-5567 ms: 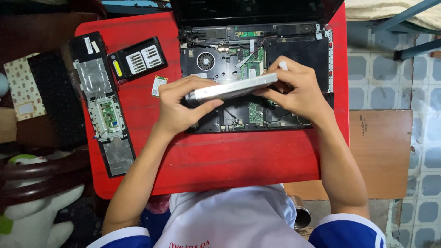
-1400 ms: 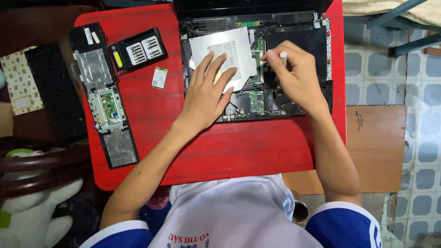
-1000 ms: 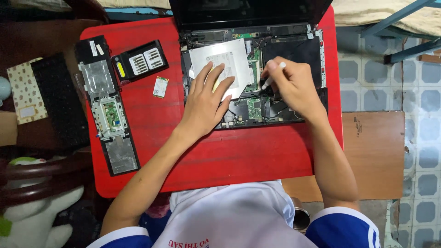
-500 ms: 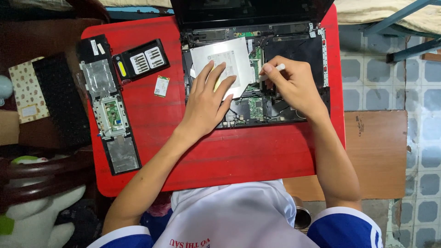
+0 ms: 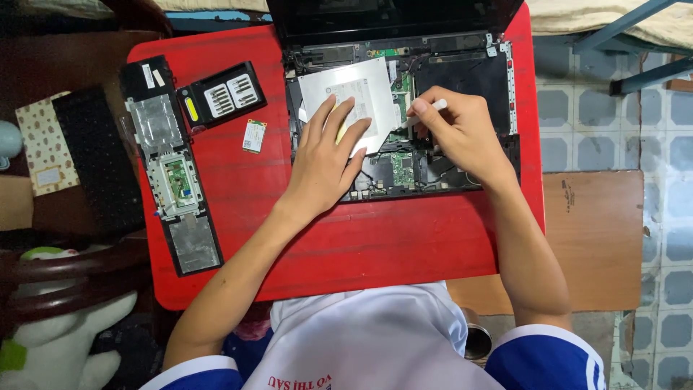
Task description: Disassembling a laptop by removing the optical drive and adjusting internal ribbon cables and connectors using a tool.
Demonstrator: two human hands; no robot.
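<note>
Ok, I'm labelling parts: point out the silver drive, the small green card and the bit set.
silver drive [image 5: 364, 90], head view, bare top face.
small green card [image 5: 254, 136], head view, its middle.
bit set [image 5: 222, 95], head view, its row of bits.

a black screwdriver-bit case, a small green card and a black keyboard lie aside.
</note>
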